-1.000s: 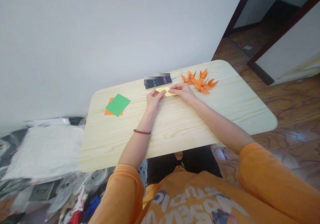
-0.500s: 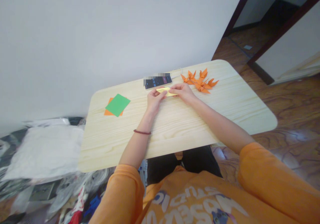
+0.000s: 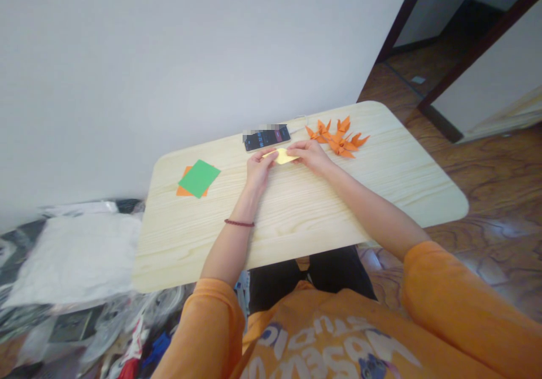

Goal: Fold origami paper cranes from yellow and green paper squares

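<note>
Wooden tabletop point(image 3: 381, 198) holds phone point(image 3: 266, 138), green paper point(image 3: 199, 178), origami cranes point(image 3: 337, 139).

The folded paper point(image 3: 281, 156) is pale yellow; the green sheet point(image 3: 199, 178) lies over an orange sheet point(image 3: 183, 186); the origami figures point(image 3: 339, 139) are orange; the table point(image 3: 296, 221) shows light wood grain.

At 6 o'clock, the orange T-shirt point(image 3: 330, 339) bears large white printed lettering point(image 3: 334, 345), upside down from this view and cut off by the frame, so no word can be read with confidence. At 12 o'clock, the smartphone point(image 3: 266, 138) shows small screen markings, too small to read, beside a pixelated strip.
</note>
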Demonstrator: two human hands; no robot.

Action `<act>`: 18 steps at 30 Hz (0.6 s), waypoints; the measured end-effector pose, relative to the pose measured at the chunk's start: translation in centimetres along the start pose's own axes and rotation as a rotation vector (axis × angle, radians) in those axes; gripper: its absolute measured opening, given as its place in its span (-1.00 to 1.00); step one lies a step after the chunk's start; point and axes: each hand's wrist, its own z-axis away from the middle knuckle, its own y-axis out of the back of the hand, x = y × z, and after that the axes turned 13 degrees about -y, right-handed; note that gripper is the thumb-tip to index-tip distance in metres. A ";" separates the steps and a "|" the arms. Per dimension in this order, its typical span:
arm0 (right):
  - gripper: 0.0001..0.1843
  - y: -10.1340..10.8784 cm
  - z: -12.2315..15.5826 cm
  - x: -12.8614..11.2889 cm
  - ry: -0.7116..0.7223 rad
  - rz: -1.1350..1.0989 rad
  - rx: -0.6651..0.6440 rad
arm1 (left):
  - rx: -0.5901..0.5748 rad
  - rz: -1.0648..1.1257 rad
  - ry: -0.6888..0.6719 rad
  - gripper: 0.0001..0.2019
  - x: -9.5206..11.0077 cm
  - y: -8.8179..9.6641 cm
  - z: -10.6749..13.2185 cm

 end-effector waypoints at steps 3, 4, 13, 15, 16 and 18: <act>-0.71 0.2 -0.1 -0.1 0.000 -0.020 -0.030 | 0.028 0.010 0.020 -0.88 0.4 -0.1 0.1; -0.70 0.3 -0.2 -0.1 0.001 -0.015 -0.036 | 0.036 0.004 0.018 -0.89 0.5 -0.1 0.1; -0.77 0.9 -0.3 -0.2 0.047 0.130 0.012 | -0.075 -0.069 -0.052 -0.88 0.4 0.6 0.0; -0.82 1.0 -0.4 -0.1 0.084 0.198 0.058 | -0.107 -0.085 -0.100 -0.88 0.2 0.7 0.0; -0.84 1.0 -0.4 0.0 0.106 0.238 0.088 | -0.119 -0.101 -0.132 -0.86 0.2 0.7 0.0; -0.88 1.0 -0.6 0.2 0.155 0.319 0.146 | -0.139 -0.147 -0.186 -0.80 0.1 0.7 0.2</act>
